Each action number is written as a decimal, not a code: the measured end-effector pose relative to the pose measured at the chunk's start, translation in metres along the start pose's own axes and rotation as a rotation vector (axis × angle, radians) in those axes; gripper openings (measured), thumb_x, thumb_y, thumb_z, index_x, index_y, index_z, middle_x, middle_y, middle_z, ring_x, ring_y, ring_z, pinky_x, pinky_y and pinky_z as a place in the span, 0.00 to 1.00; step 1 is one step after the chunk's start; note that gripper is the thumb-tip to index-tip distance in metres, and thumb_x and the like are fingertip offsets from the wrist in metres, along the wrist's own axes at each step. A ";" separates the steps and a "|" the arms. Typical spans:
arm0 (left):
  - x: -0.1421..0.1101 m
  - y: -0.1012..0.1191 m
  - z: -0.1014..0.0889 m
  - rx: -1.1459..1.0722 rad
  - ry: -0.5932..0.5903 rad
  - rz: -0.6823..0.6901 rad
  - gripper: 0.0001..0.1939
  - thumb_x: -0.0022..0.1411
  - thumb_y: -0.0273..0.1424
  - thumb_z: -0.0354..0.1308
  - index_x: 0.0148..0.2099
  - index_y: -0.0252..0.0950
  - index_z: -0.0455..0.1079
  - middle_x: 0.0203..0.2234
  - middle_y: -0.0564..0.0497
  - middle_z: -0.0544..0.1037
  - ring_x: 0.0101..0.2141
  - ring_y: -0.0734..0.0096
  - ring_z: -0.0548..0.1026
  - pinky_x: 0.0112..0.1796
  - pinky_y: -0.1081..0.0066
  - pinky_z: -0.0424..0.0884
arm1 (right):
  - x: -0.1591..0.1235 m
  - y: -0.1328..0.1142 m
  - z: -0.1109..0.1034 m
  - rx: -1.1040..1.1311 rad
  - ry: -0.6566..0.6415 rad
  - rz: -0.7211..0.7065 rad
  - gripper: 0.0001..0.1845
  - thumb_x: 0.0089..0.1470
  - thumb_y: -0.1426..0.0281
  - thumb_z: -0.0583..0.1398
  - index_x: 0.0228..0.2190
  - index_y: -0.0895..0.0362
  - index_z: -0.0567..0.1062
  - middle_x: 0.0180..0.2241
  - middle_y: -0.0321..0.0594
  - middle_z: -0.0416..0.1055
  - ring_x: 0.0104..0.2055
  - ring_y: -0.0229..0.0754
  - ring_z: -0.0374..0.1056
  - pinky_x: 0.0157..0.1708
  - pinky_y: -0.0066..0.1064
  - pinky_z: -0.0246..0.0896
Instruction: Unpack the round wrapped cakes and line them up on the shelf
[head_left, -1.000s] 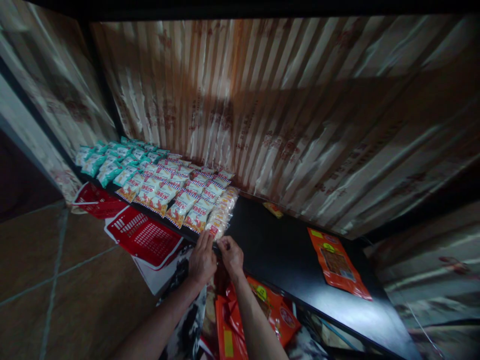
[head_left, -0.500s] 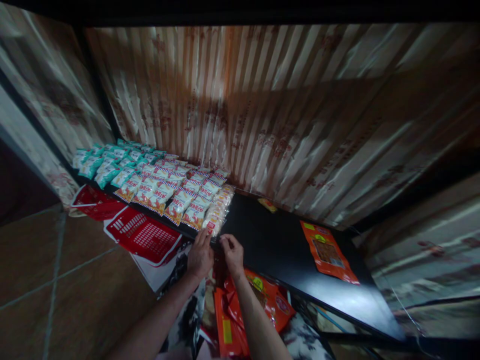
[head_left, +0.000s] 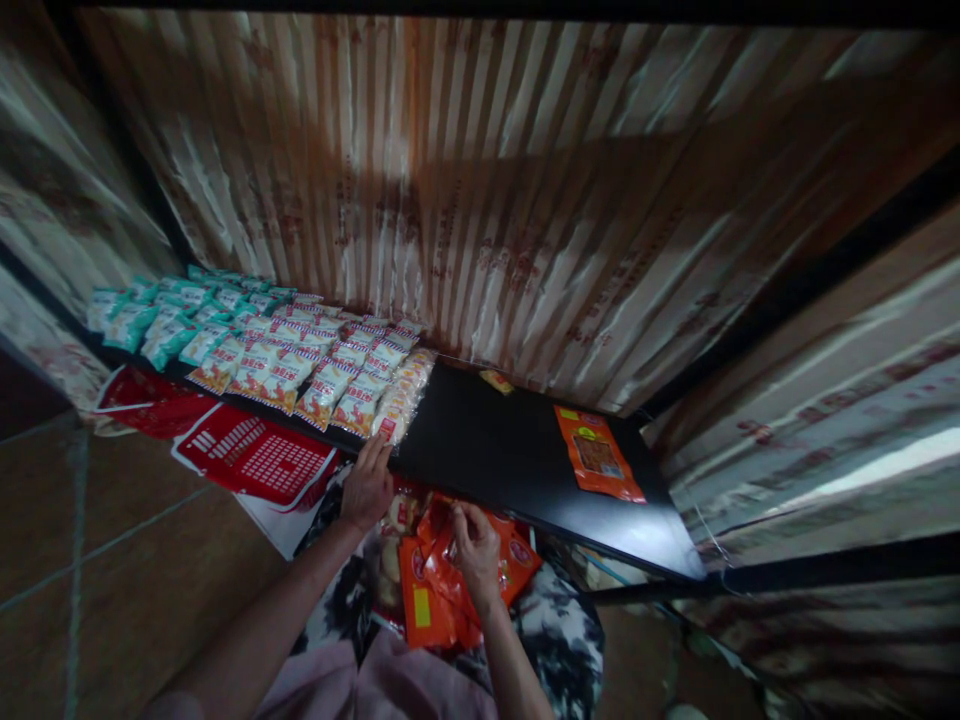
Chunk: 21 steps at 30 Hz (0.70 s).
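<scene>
My left hand (head_left: 367, 490) is at the shelf's front edge, fingers stretched out, their tips touching the front of a row of small clear packs (head_left: 401, 400) with a red label. My right hand (head_left: 478, 548) is over my lap, thumb and fingers drawn together above orange snack packets (head_left: 426, 600). Whether it grips one of them is hard to see. Beside the clear packs stand rows of white-and-orange snack bags (head_left: 319, 388), and farther left are teal snack bags (head_left: 166, 335).
The black shelf (head_left: 480, 440) carries one orange packet (head_left: 596, 455) at the right and a small yellow packet (head_left: 496, 381) at the back. Red baskets (head_left: 259, 460) stand below its left front. Corrugated sheeting (head_left: 480, 200) backs the shelf, with dark frame posts at the sides.
My right hand has gone from the shelf edge down to the orange packets in my lap. My left hand stays at the clear packs. The whole view has shifted.
</scene>
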<state>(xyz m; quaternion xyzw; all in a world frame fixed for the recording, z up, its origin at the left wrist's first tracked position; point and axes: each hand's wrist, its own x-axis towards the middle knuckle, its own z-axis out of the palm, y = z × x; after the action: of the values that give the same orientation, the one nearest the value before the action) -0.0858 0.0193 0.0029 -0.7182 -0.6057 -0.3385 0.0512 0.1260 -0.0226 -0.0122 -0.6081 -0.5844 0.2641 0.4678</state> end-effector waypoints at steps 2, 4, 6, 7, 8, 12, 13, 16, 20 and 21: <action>-0.010 0.006 0.000 -0.048 -0.042 0.098 0.22 0.58 0.20 0.45 0.53 0.29 0.67 0.54 0.41 0.70 0.58 0.61 0.63 0.57 0.59 0.64 | 0.002 0.017 -0.021 -0.066 0.049 0.001 0.24 0.53 0.52 0.52 0.30 0.58 0.77 0.30 0.45 0.77 0.33 0.45 0.72 0.35 0.32 0.65; -0.024 0.014 0.004 -0.099 -0.128 0.161 0.21 0.58 0.20 0.45 0.51 0.31 0.69 0.50 0.42 0.73 0.55 0.62 0.67 0.55 0.59 0.67 | 0.005 0.034 -0.038 -0.133 0.069 0.025 0.24 0.53 0.51 0.51 0.31 0.58 0.77 0.31 0.45 0.77 0.33 0.45 0.72 0.36 0.33 0.65; -0.041 0.024 0.010 -0.144 -0.247 0.181 0.20 0.58 0.21 0.45 0.50 0.33 0.70 0.48 0.43 0.75 0.52 0.63 0.69 0.53 0.60 0.68 | 0.006 0.049 -0.048 -0.203 0.055 0.031 0.24 0.54 0.52 0.50 0.32 0.58 0.76 0.32 0.45 0.76 0.34 0.45 0.72 0.38 0.34 0.65; -0.049 0.028 0.014 -0.161 -0.317 0.178 0.20 0.58 0.22 0.45 0.50 0.34 0.70 0.49 0.43 0.74 0.52 0.63 0.69 0.54 0.60 0.68 | 0.006 0.056 -0.051 -0.244 0.043 0.027 0.24 0.54 0.53 0.50 0.33 0.58 0.77 0.32 0.46 0.76 0.35 0.45 0.72 0.39 0.35 0.65; -0.056 0.032 0.017 -0.169 -0.392 0.168 0.20 0.58 0.24 0.47 0.51 0.34 0.70 0.51 0.43 0.73 0.53 0.62 0.68 0.55 0.59 0.67 | 0.005 0.063 -0.052 -0.286 0.032 0.022 0.24 0.54 0.54 0.49 0.34 0.58 0.77 0.34 0.46 0.75 0.36 0.46 0.71 0.41 0.36 0.65; -0.070 0.041 0.024 -0.110 -0.701 0.051 0.26 0.59 0.34 0.50 0.58 0.30 0.63 0.58 0.38 0.65 0.59 0.53 0.60 0.58 0.54 0.60 | -0.004 0.083 -0.043 -0.412 -0.053 0.001 0.24 0.55 0.61 0.50 0.44 0.60 0.75 0.42 0.50 0.73 0.45 0.49 0.69 0.48 0.39 0.63; -0.069 0.041 0.026 -0.093 -0.765 0.016 0.28 0.59 0.35 0.49 0.60 0.29 0.61 0.59 0.38 0.64 0.60 0.52 0.59 0.58 0.54 0.58 | -0.007 0.087 -0.039 -0.436 -0.088 0.002 0.24 0.55 0.62 0.51 0.46 0.61 0.74 0.44 0.51 0.73 0.47 0.49 0.68 0.49 0.38 0.62; -0.065 0.043 0.033 -0.072 -0.886 -0.095 0.29 0.61 0.37 0.48 0.62 0.30 0.58 0.60 0.39 0.62 0.61 0.54 0.57 0.59 0.56 0.55 | -0.016 0.096 -0.033 -0.520 -0.204 0.033 0.23 0.54 0.63 0.53 0.48 0.61 0.74 0.49 0.52 0.70 0.51 0.50 0.66 0.52 0.38 0.61; -0.061 0.050 0.049 -0.076 -0.978 -0.205 0.30 0.60 0.35 0.47 0.63 0.28 0.56 0.60 0.36 0.62 0.60 0.56 0.61 0.58 0.62 0.55 | -0.023 0.102 -0.038 -0.567 -0.282 0.009 0.23 0.55 0.65 0.53 0.50 0.61 0.73 0.52 0.52 0.68 0.54 0.49 0.65 0.55 0.36 0.58; -0.062 0.052 0.052 -0.081 -0.994 -0.215 0.30 0.60 0.34 0.47 0.63 0.27 0.55 0.59 0.35 0.63 0.58 0.56 0.63 0.58 0.63 0.56 | -0.024 0.103 -0.040 -0.586 -0.280 0.006 0.23 0.55 0.65 0.53 0.50 0.61 0.72 0.53 0.52 0.67 0.54 0.49 0.64 0.55 0.36 0.57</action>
<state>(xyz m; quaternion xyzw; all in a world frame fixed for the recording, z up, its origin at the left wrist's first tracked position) -0.0187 -0.0205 -0.0533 -0.7275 -0.6137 0.0174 -0.3064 0.2044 -0.0438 -0.0909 -0.6765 -0.6924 0.1673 0.1872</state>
